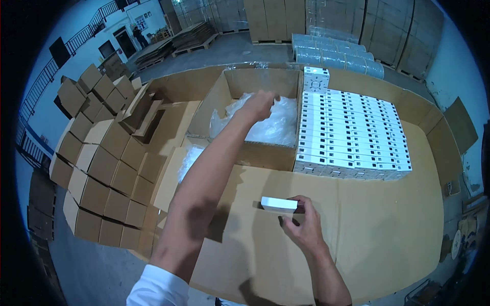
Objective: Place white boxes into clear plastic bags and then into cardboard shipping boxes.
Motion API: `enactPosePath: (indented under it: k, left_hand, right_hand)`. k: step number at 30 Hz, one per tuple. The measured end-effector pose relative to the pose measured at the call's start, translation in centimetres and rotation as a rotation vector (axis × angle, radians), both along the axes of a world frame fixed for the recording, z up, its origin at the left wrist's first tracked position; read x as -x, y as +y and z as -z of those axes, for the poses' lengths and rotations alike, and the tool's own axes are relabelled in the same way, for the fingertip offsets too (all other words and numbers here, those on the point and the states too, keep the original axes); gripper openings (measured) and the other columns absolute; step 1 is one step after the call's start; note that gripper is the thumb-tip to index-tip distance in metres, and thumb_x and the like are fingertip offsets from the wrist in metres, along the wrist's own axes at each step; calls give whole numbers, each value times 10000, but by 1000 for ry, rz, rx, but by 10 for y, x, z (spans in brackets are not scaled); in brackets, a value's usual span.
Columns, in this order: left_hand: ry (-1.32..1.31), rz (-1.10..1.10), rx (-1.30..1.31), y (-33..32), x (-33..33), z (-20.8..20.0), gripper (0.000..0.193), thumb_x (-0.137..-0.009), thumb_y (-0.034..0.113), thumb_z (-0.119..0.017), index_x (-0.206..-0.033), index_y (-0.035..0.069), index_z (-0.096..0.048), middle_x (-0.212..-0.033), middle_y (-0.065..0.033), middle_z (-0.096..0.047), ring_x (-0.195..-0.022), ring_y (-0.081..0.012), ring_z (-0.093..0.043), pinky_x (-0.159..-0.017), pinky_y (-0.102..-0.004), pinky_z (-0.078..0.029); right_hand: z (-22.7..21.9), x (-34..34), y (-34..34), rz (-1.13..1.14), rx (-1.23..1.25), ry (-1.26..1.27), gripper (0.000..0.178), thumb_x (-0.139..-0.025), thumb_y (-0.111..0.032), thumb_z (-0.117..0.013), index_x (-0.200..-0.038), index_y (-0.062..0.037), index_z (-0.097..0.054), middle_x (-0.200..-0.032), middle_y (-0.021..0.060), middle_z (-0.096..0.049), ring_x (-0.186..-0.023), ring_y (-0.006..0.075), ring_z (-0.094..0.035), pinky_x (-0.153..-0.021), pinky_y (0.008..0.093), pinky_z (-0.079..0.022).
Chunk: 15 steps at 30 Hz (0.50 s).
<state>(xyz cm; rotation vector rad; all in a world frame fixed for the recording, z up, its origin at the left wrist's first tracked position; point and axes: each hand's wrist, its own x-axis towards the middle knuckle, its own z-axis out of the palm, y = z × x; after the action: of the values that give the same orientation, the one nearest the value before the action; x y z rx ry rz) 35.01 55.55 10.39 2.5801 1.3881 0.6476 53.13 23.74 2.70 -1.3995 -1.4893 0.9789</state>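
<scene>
My right hand (306, 224) grips a small white box (279, 204) by its right side, thumb below and fingers behind, just over the cardboard tabletop (377, 229). Stretched far forward, my left hand (260, 105) is above an open carton (265, 155) filled with crumpled clear plastic bags (275, 122). Its fingers look curled, and whatever they hold, if anything, is hidden behind the hand. To the right of the carton stand tightly packed rows of white boxes (352, 135) with small dark printed squares. One more white box (316, 80) sits raised at their far left corner.
Open brown cartons (109, 178) are stacked at the left. A raised cardboard wall (429, 120) rims the table's far and right sides. More clear plastic (190, 160) lies left of my forearm. Wrapped rolls (337, 56) and tall pallet stacks (337, 20) stand behind.
</scene>
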Motion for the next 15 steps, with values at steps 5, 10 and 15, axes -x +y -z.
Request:
enactPosePath:
  k: [5,10,15]
  left_hand:
    - [468,183,109,29,-22,16,714,-689,-91,-748,-1344,93,-531,-1282,-159,-622,-1155,-341,-615,-965,-410,-526]
    - [420,211,174,42,-26,25,558,-754,-54,-710,-1277,89,-582,-1051,-149,-725,-1009,-344,-689,-894,-421,-553]
    - [256,149,53,42,-20,32,383,-812,-20,-644,-1190,40,-624,-886,-169,-731,-843,-338,-714,-792,-412,-565]
  right_hand:
    - [3,-14,6,-36,10,-26,512,-781,-101,-778,-1223,-25,-529,-1154,174,-648,-1066,333,-650,-923,433,-519]
    - [-1,-15,14,-55,33,-10,528,-781,-118,-784,-1230,-28,-522,-1167,178,-641,-1075,338,-644,-938,435,-510]
    - [-2,-18,15,-47,39,-33,524,-784,-125,-783,-1228,-28,-522,-1167,180,-635,-1086,339,-634,-951,442,-500]
